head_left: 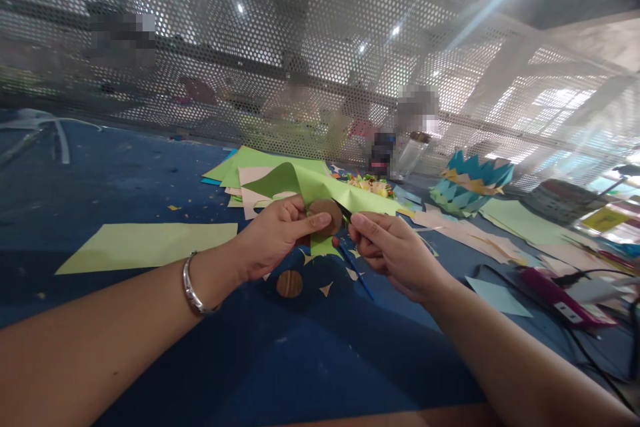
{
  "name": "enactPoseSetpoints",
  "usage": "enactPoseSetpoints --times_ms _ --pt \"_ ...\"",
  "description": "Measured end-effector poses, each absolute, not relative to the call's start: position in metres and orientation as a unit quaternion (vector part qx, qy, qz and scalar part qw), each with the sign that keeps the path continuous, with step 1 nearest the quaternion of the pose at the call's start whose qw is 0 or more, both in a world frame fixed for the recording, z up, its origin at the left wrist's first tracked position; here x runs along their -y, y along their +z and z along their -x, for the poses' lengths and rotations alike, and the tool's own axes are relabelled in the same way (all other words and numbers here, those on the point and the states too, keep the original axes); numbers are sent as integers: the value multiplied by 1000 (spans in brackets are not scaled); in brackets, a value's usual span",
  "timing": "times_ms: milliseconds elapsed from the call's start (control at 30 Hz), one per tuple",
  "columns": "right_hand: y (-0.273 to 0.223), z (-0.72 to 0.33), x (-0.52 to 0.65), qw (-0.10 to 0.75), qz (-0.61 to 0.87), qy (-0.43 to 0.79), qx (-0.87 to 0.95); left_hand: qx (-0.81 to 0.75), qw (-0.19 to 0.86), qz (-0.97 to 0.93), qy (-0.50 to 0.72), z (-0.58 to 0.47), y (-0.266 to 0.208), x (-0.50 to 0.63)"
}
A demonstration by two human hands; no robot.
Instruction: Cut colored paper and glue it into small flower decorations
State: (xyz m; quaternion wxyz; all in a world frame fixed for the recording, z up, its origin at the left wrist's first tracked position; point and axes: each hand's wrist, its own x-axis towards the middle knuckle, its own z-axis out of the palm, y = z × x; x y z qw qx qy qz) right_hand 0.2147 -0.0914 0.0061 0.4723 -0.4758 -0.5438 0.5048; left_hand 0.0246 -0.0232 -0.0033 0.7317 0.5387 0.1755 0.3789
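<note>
My left hand pinches a round brown disc flat against a sheet of green paper, its thumb on the disc's face. At the disc's right edge, my right hand is closed on a thin dark tool; its kind is mostly hidden by the fingers and paper. The green sheet bends up and away behind both hands. On the blue table below lie a second disc with wood grain, small paper scraps and a slim blue stick.
A pale green sheet lies left, with stacked coloured paper behind. At right are a blue zigzag paper bowl, pink paper strips and a magenta power strip with cables. A perforated metal screen borders the table's back.
</note>
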Motion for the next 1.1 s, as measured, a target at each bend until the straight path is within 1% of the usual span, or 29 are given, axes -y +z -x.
enactPoseSetpoints --times_ms 500,767,1100 --pt "5 -222 88 445 490 458 593 -244 686 -586 355 -17 1 21" --pt "7 -222 89 443 486 453 602 -210 674 -613 355 -16 4 18" --pt "5 -225 87 433 488 429 625 -223 661 -626 349 -15 8 20"
